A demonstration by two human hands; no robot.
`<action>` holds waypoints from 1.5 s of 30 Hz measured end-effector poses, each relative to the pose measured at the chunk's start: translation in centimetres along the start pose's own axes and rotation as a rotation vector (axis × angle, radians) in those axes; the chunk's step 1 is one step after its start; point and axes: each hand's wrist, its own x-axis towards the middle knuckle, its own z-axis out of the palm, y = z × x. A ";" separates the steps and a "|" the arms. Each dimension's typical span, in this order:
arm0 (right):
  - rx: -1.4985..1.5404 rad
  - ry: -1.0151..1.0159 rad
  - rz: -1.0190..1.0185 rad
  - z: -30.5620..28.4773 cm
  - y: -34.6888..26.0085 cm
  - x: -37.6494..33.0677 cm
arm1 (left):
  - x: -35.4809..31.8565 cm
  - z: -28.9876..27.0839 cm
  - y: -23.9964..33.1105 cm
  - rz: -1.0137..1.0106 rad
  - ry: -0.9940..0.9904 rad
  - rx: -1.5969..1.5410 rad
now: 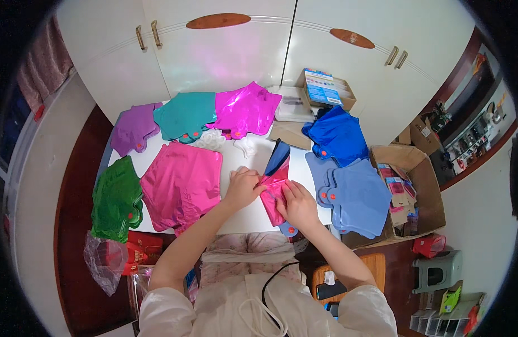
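In front of me on the white table lies a folded bundle of flat foil balloons, shiny pink (274,212) with a dark blue part (278,158) at its far end. My left hand (243,188) is curled at the bundle's left edge, its thumb on the pink foil. My right hand (299,206) grips the pink foil from the right, fingertips pressing on the fold. A blue tab with a red dot (291,231) pokes out below it. Left of my left hand a stack of pink foil balloons (183,182) lies flat; grey-blue ones (357,196) lie to the right.
Around the table's edge lie green (117,199), purple (134,129), teal (185,115), magenta (246,109) and blue foil balloons (338,135). White ribbon coils (211,140) sit at the middle back. A cardboard box (429,191) of packets stands right; a wooden stool (376,269) is below.
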 end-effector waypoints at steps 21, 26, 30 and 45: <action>0.162 -0.177 -0.009 -0.9 1.9 -2.1 | -1.2 -1.2 2.3 0.542 0.075 0.497; 0.194 -0.176 0.005 -0.5 2.3 -2.8 | -1.1 -1.7 2.9 0.585 0.044 0.591; 0.153 -0.230 -0.009 -0.5 2.3 -2.6 | -1.3 -1.7 2.7 0.573 0.022 0.582; 0.094 -0.151 -0.054 -0.3 0.4 0.3 | 1.5 -2.9 2.2 -0.145 -0.133 -0.109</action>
